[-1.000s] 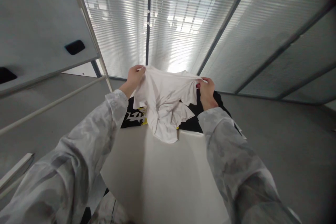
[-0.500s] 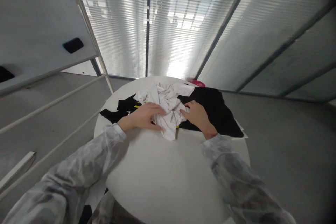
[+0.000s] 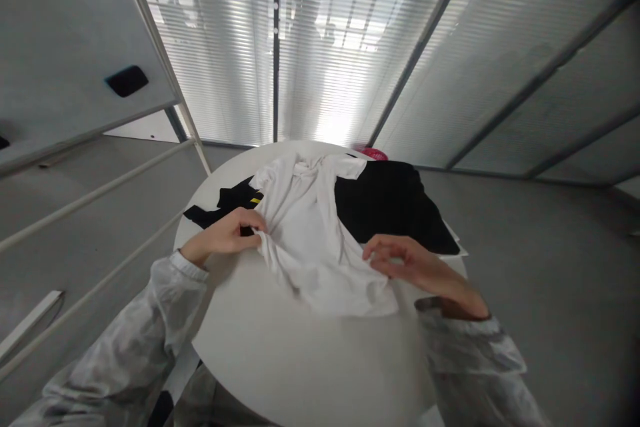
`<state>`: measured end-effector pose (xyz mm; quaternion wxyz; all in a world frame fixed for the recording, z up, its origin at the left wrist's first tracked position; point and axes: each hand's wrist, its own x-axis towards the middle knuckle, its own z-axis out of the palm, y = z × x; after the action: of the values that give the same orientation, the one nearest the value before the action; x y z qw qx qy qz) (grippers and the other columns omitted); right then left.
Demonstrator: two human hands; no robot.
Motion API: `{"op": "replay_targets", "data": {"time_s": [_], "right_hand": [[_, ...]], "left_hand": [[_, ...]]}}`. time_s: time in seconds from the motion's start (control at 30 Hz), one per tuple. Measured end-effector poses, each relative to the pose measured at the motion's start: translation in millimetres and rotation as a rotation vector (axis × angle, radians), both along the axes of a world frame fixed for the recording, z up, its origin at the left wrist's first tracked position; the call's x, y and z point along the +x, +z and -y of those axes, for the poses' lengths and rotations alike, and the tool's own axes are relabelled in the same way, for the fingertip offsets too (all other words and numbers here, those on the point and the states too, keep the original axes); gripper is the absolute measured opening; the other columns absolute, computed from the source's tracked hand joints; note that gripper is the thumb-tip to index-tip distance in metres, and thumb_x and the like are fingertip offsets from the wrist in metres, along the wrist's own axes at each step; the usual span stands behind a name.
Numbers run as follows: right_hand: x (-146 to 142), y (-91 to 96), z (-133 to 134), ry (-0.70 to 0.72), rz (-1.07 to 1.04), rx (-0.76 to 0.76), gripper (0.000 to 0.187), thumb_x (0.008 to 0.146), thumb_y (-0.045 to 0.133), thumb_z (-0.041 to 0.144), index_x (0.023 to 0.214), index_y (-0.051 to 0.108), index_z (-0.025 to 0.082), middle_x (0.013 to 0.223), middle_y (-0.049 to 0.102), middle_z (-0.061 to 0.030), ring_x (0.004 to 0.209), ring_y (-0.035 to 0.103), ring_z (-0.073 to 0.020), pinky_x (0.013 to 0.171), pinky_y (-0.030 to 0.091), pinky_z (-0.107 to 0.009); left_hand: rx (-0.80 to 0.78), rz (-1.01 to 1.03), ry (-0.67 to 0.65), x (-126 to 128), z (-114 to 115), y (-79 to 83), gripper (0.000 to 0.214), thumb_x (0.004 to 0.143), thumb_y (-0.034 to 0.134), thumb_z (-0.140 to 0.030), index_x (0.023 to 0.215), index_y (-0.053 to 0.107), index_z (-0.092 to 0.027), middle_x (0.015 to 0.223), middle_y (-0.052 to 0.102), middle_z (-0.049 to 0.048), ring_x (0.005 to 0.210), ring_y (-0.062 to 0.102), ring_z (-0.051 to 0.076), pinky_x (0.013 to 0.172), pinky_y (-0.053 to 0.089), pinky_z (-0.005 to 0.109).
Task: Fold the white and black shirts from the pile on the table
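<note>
A white T-shirt (image 3: 310, 227) lies spread along a round white table (image 3: 300, 360), its collar at the far side and its hem toward me. My left hand (image 3: 230, 235) pinches the shirt's left edge, fingers closed on the cloth. My right hand (image 3: 405, 263) grips the lower right part of the shirt near the hem, its fingers curled into the fabric. A black garment (image 3: 390, 203) with yellow and white print lies under the white shirt, showing on both sides of it.
A small pink object (image 3: 374, 153) sits at the table's far edge. A white rail frame and a grey panel (image 3: 75, 47) stand to the left. Glass walls with blinds (image 3: 320, 47) rise behind the table. Grey floor surrounds it.
The white shirt was held up in the air, then dropped crumpled onto the table. Now both hands have drawn it out toward me, and it lies mostly flat.
</note>
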<state>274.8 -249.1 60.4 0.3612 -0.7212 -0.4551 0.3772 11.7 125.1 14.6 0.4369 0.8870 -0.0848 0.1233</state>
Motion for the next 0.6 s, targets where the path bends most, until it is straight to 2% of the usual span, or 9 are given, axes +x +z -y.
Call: {"op": "replay_targets", "data": {"time_s": [0.1, 0.2, 0.27, 0.33, 0.37, 0.4, 0.43, 0.5, 0.6], "right_hand": [[3.4, 12.8, 12.0, 0.226, -0.089, -0.271, 0.041, 0.098, 0.078, 0.059, 0.118, 0.077, 0.023, 0.079, 0.079, -0.0016, 0.074, 0.074, -0.0227, 0.073, 0.049, -0.032], [7.6, 8.5, -1.1, 0.171, -0.022, -0.327, 0.048, 0.098, 0.073, 0.068, 0.118, 0.077, 0.024, 0.075, 0.079, -0.0030, 0.068, 0.073, -0.0243, 0.069, 0.050, -0.034], [6.7, -4.5, -21.1, -0.041, 0.224, -0.249, 0.048, 0.098, 0.069, 0.073, 0.109, 0.077, 0.027, 0.076, 0.079, -0.0036, 0.066, 0.071, -0.0250, 0.065, 0.049, -0.036], [2.8, -23.0, -45.1, -0.314, 0.586, -0.151, 0.043, 0.095, 0.072, 0.073, 0.100, 0.075, 0.030, 0.083, 0.079, -0.0045, 0.071, 0.071, -0.0269, 0.065, 0.047, -0.038], [0.5, -32.9, -56.8, -0.388, 0.746, -0.121, 0.042, 0.094, 0.074, 0.073, 0.097, 0.074, 0.031, 0.086, 0.079, -0.0055, 0.074, 0.072, -0.0283, 0.066, 0.047, -0.039], [-1.5, -42.4, -67.4, -0.393, 0.865, -0.093, 0.040, 0.094, 0.075, 0.070, 0.094, 0.073, 0.030, 0.088, 0.079, -0.0067, 0.077, 0.072, -0.0294, 0.068, 0.048, -0.040], [-2.7, -50.9, -76.5, -0.358, 0.951, -0.068, 0.036, 0.096, 0.075, 0.065, 0.090, 0.071, 0.029, 0.089, 0.078, -0.0074, 0.080, 0.072, -0.0300, 0.070, 0.048, -0.041], [-2.4, -62.7, -87.7, -0.256, 1.035, -0.028, 0.029, 0.100, 0.071, 0.051, 0.084, 0.067, 0.028, 0.090, 0.077, -0.0081, 0.085, 0.072, -0.0304, 0.076, 0.050, -0.042], [7.1, -65.7, -83.7, -0.256, 0.987, 0.015, 0.028, 0.103, 0.065, 0.043, 0.079, 0.064, 0.028, 0.086, 0.076, -0.0064, 0.085, 0.072, -0.0296, 0.080, 0.050, -0.042]], "left_hand": [[0.058, -0.176, -0.098, -12.0, 4.8, 12.9, 0.021, 0.102, 0.072, -0.037, 0.096, 0.084, -0.020, 0.094, 0.082, 0.0083, 0.089, 0.075, 0.023, 0.089, 0.056, 0.032], [0.053, -0.281, -0.095, -10.4, 10.9, 25.0, 0.030, 0.107, 0.063, -0.041, 0.098, 0.084, -0.022, 0.096, 0.083, 0.0063, 0.088, 0.076, 0.022, 0.086, 0.055, 0.030], [0.116, -0.274, 0.099, -3.4, 11.6, 25.3, 0.035, 0.107, 0.062, -0.050, 0.098, 0.082, -0.024, 0.094, 0.082, 0.0052, 0.085, 0.075, 0.022, 0.080, 0.053, 0.031], [0.259, -0.242, 0.421, 5.6, 9.7, 18.1, 0.040, 0.103, 0.066, -0.062, 0.097, 0.079, -0.025, 0.092, 0.081, 0.0050, 0.080, 0.072, 0.023, 0.072, 0.049, 0.032], [0.335, -0.239, 0.566, 9.9, 8.6, 12.5, 0.043, 0.099, 0.068, -0.068, 0.096, 0.077, -0.026, 0.092, 0.080, 0.0055, 0.079, 0.072, 0.024, 0.069, 0.046, 0.033], [0.398, -0.252, 0.668, 13.6, 7.9, 6.4, 0.047, 0.095, 0.070, -0.072, 0.094, 0.074, -0.026, 0.093, 0.080, 0.0060, 0.079, 0.071, 0.025, 0.067, 0.044, 0.034], [0.445, -0.279, 0.724, 16.5, 7.8, 0.4, 0.049, 0.092, 0.072, -0.075, 0.091, 0.072, -0.026, 0.093, 0.080, 0.0066, 0.079, 0.071, 0.026, 0.065, 0.042, 0.035], [0.494, -0.347, 0.728, 19.3, 9.7, -9.0, 0.048, 0.087, 0.076, -0.074, 0.085, 0.068, -0.026, 0.092, 0.080, 0.0068, 0.079, 0.072, 0.028, 0.064, 0.040, 0.035], [0.510, -0.405, 0.677, 15.6, 13.8, -13.1, 0.034, 0.093, 0.073, -0.060, 0.083, 0.067, -0.027, 0.088, 0.080, 0.0063, 0.078, 0.073, 0.028, 0.064, 0.038, 0.036]]}}
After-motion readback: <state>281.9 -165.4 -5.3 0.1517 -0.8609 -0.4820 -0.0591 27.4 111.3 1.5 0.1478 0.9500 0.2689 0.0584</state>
